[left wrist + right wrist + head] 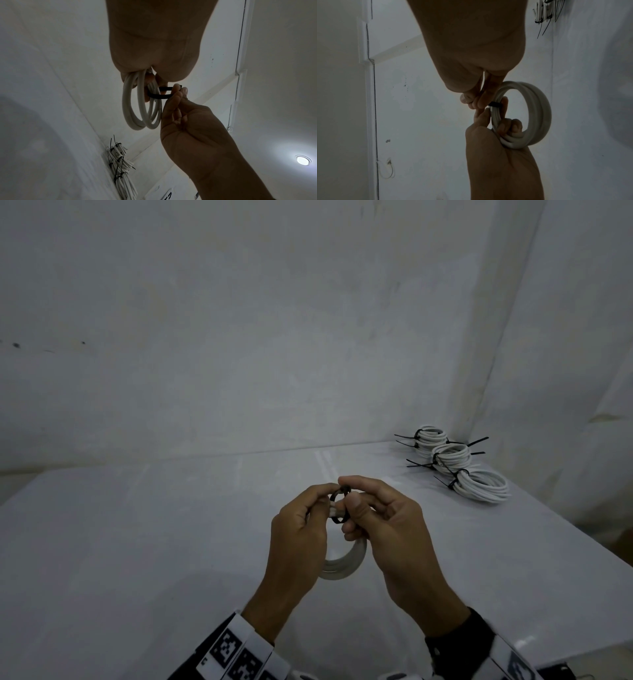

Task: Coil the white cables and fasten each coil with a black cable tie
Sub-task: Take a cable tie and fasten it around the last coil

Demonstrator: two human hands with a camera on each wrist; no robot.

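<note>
White table [171, 542] runs back to a wall; its far edge meets the wall behind the hands, its right edge slants down toward the near right corner. Bare tabletop lies left of the hands and between them and the far right corner. In that corner, well apart from the hands, sits a pile of tied coils [455, 465], white cable with black tie tails sticking out sideways. Both hands are raised over the middle of the table, close together, fingertips nearly touching. Left hand [301, 529] is curled round the white cable coil [346, 563]; the right-wrist view shows its fingers [508, 125] hooked through the loops, thumb outside. The coil hangs below and between the two hands, clear of the tabletop. Right hand [387, 522] pinches the black cable tie [339, 505] between thumb and forefinger, other fingers folded in. The tie forms a loose loop round the top of the coil bundle, just beside the left fingertips; in the left-wrist view the strap [159, 96] passes across the strands and into the right fingertips [176, 93]. Whether the tie's tail is threaded through its head cannot be told.
</note>
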